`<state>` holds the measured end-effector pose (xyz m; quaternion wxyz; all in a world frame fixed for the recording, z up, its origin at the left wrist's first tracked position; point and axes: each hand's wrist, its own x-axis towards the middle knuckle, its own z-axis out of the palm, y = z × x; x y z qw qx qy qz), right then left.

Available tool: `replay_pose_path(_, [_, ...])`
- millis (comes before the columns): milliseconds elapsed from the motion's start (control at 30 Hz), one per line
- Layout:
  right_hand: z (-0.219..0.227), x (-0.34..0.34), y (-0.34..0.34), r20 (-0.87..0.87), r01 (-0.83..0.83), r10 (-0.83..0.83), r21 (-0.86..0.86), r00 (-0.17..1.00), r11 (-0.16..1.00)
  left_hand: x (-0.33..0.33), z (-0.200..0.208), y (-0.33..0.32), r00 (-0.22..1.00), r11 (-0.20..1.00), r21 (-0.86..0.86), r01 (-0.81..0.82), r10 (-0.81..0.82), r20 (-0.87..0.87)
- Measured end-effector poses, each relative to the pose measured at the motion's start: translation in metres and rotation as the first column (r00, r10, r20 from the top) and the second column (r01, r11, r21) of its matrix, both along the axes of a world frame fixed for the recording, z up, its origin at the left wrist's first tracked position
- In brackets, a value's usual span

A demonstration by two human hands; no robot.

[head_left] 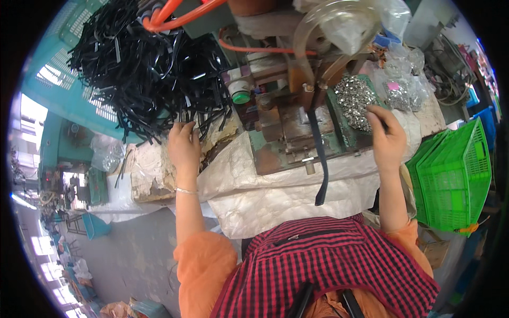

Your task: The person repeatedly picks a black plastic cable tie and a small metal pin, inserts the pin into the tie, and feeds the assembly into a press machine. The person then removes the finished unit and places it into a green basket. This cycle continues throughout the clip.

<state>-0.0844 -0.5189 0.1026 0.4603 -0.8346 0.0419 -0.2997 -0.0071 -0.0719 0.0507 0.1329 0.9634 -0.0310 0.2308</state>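
My left hand reaches to the front edge of a big heap of black strips. Its fingers are bent and slightly apart at the loose strip ends, with no strip plainly gripped. My right hand is beside the pile of small shiny metal pieces on the green tray right of the machine. Thumb and fingers are drawn together; whatever they hold is too small to make out. Between my hands, one black strip hangs from the machine over the front edge of the bench.
A pale sheet covers the bench front. Green plastic crates stand at the right, near clear bags of metal pieces. A teal basket lies behind the strips. An orange hose crosses above; a green button faces me.
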Motion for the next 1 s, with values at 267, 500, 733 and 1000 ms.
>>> replay_pose_path(267, [0.018, 0.038, 0.085, 0.167, -0.251, 0.214, 0.25, 0.962, 0.935, 0.025, -0.036, 0.003, 0.972, 1.0, 0.01, -0.015, 0.012, 0.233])
replay_pose_path(500, [0.025, 0.034, 0.095, 0.187, -0.373, 0.323, 0.5, 0.928, 0.781, 0.002, -0.03, -0.008, 0.988, 0.361, -0.927, 0.101, -0.148, 0.05])
replay_pose_path(733, [0.053, 0.014, 0.104, 0.092, -0.353, 0.362, 0.535, 0.928, 0.768, -0.053, 0.067, -0.085, 0.948, 0.467, -0.877, 0.113, 0.214, 0.236])
replay_pose_path(1000, [-0.014, 0.018, -0.001, -0.05, 0.199, -0.3, -0.645, 0.953, 0.738, -0.067, 0.113, -0.18, 0.461, 0.545, 0.061, 0.836, -0.758, 0.463])
